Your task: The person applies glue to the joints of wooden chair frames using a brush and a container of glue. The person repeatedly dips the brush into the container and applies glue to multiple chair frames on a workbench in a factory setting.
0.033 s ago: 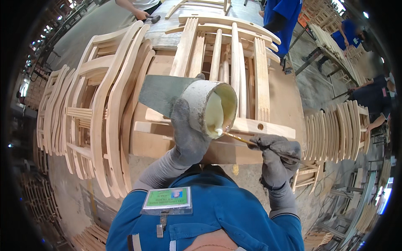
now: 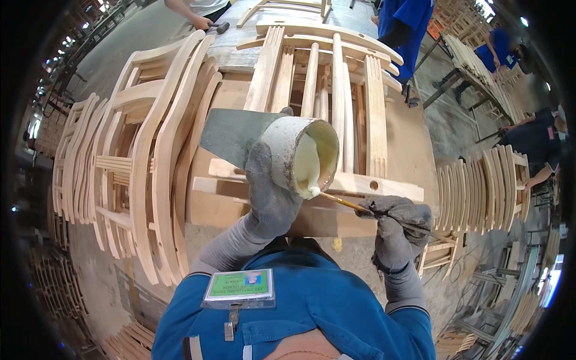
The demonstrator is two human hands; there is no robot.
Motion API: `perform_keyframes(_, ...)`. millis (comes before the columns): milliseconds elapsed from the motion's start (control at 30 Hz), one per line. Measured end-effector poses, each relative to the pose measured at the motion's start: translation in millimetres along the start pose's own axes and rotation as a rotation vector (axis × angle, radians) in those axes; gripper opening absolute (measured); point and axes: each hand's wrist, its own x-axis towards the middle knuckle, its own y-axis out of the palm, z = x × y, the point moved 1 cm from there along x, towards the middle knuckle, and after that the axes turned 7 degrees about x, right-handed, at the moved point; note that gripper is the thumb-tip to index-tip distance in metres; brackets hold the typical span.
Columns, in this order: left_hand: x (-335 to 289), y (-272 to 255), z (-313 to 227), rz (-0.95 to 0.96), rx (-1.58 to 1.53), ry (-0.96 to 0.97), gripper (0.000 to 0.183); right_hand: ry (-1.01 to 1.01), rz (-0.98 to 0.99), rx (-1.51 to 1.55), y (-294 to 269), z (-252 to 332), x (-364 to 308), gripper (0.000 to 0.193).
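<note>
Gloved in grey, my left hand (image 2: 267, 198) is wrapped round a whitish, stained cylindrical pot (image 2: 282, 150). The pot is tilted with its mouth toward the right, and pale cream glue-like liquid (image 2: 308, 162) lies inside. A flat dark grey-green plate (image 2: 231, 132) sticks out to the pot's left; whether it is joined to it I cannot tell. My right hand (image 2: 399, 228), also gloved, pinches a thin yellowish stick (image 2: 342, 200). Its white-coated tip touches the pot's lower rim. Beneath both hands lie slatted wooden frames (image 2: 375, 114) on a brown board-topped table (image 2: 408, 144).
Curved wooden chair frames (image 2: 144, 150) stand stacked at left, and more slim frames (image 2: 480, 189) at right. A person's hand at the far edge holds a mallet (image 2: 222, 27). Blue-clothed co-workers (image 2: 411, 24) stand beyond the table. One loose wooden rail (image 2: 384, 185) lies just below the pot.
</note>
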Motion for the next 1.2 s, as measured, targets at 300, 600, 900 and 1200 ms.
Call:
perform_keyframes(300, 46.4, -59.6, -26.2, -0.223, -0.065, -0.098, 0.05, 0.041, -0.165, -0.385, -39.6, -11.8, 216.8, 0.014)
perform_keyframes(600, 64.3, -121.8, -75.9, -0.459, -0.025, 0.034, 0.053, 0.144, -0.257, -0.77, -125.8, -122.3, 405.9, 0.028)
perform_keyframes(900, 77.4, -146.3, -73.1, -0.533, 0.003, 0.071, 0.049, 0.062, -0.145, -1.046, -151.3, -168.4, 431.2, 0.024)
perform_keyframes(1200, 77.0, -141.3, -79.1, -0.462, -0.141, 0.024, 0.051, 0.014, 0.001, -1.153, -139.8, -160.2, 434.5, 0.02)
